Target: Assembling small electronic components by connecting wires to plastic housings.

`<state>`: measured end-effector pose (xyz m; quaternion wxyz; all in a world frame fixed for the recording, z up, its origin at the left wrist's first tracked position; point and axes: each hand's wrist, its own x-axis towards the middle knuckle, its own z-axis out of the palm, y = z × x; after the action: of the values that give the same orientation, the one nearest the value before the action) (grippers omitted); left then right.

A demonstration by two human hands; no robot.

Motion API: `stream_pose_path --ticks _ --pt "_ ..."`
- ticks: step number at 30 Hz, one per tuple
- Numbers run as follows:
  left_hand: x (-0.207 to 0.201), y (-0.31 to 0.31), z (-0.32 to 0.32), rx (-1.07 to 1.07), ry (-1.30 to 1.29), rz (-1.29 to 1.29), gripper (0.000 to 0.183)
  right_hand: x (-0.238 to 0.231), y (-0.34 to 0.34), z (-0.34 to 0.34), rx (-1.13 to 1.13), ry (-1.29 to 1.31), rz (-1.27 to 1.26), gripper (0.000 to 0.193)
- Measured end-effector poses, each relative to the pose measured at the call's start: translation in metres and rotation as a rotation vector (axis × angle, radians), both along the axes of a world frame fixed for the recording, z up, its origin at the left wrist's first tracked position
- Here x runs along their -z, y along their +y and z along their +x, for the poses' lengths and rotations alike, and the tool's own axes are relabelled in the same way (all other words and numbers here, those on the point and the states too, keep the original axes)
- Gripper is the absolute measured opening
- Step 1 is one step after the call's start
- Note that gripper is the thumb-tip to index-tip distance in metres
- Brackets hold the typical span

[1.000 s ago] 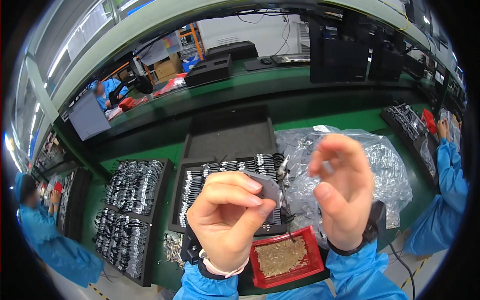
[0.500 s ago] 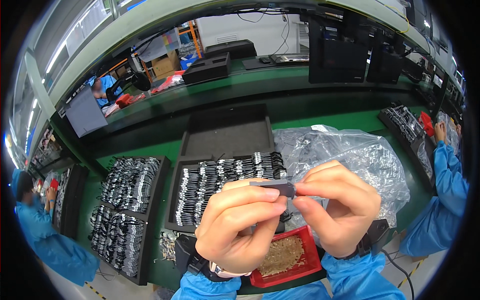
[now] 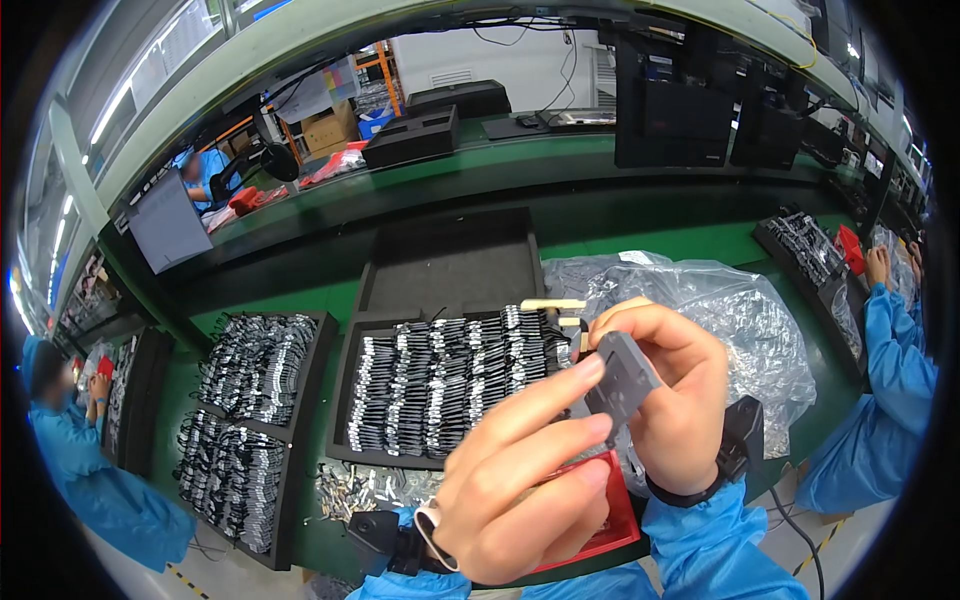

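Both hands hold one small grey plastic plug part [image 3: 622, 378] with brass prongs [image 3: 556, 308] sticking out to the left. My right hand [image 3: 670, 395] grips it from the right side. My left hand [image 3: 525, 470] has its fingertips on the part's lower left face. The part is held up above a black tray [image 3: 345, 400] filled with rows of black-and-silver pieces [image 3: 450, 375]. A red tray [image 3: 618, 520] lies under my hands, mostly hidden.
A clear plastic bag [image 3: 740, 320] of parts lies to the right. An empty black tray [image 3: 450, 260] sits behind; two more full trays [image 3: 250, 400] stand at the left. Loose metal pieces [image 3: 370, 488] lie at the bench's front. Blue-sleeved people work at both sides.
My hands came together and closed on the grey part; a second ago they were apart. The part now tilts, with its brass prongs showing to the left.
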<state>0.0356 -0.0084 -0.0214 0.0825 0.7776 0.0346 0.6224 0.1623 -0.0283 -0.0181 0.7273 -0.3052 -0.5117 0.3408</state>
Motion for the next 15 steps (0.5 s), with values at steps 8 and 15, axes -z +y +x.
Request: stream_pose_path --ticks 8,15 --pt "-0.013 0.008 -0.011 -0.417 0.054 0.068 0.022 0.001 -0.004 0.006 -0.279 0.065 -0.093 0.013" --pt "-0.015 0.008 -0.012 -0.426 0.091 0.009 0.022 -0.002 -0.006 0.003 -0.274 -0.023 -0.091 0.012"
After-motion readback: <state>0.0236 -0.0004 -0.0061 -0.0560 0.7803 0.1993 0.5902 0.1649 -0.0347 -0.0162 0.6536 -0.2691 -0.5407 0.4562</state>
